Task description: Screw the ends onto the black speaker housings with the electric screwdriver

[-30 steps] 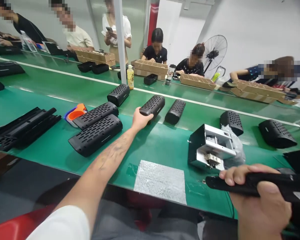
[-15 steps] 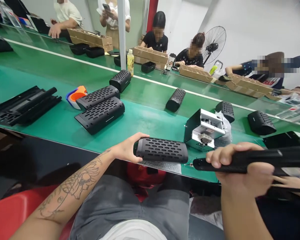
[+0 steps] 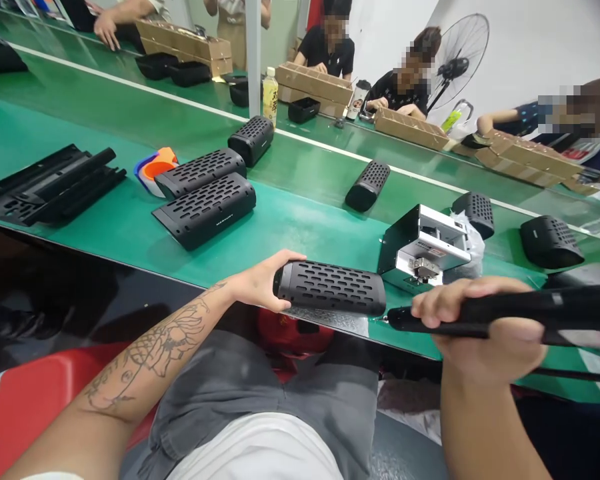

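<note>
Black shell, just moved near, is sitting within driver reach; wide-spread left hand clasping its left end, right hand gripping driver.

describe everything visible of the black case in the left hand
The case looks like black plastic: long, with rounded edges and staggered rows of oblong slots on the face in view. It is held crosswise at the near edge of the table, over the silvery sheet. The left hand grips its left end. The tip of the tool is by its right end; contact is unclear.
</note>
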Tool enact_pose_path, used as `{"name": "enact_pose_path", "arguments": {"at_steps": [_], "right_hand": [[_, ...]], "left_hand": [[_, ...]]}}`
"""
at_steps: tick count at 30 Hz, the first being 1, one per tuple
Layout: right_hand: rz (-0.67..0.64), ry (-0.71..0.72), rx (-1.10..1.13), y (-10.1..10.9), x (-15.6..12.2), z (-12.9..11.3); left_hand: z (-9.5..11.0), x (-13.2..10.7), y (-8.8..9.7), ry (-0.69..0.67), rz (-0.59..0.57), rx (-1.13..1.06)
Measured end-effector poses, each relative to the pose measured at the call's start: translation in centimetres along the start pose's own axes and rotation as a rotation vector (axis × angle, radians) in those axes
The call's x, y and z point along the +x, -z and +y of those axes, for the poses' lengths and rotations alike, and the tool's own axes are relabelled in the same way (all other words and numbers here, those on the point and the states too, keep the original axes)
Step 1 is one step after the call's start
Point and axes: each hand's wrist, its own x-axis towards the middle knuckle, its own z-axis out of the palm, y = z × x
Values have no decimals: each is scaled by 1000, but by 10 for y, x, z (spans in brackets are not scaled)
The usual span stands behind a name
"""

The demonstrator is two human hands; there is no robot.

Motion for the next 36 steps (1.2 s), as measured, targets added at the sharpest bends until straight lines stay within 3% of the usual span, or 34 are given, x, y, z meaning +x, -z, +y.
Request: {"name": "enact_pose_path", "arguments": {"at_steps": [5,14,22,28,36], "right_hand": [[57,27,-24,-4,13,-3],[-81,-9,22,9,10,20],[9,-71,27,8,12,22],[-94,-82,66,6,6,21],[-121,-95,84,3,3,25]], "left_hand": [[-1,-1,0,-16,5,-12],[-13,0,-2,-79,21,43],[-13,-1,-4,-98,40,70],[-21,0,-9,-152,56,36],[-22,2,-8,-138,64,29]]}}
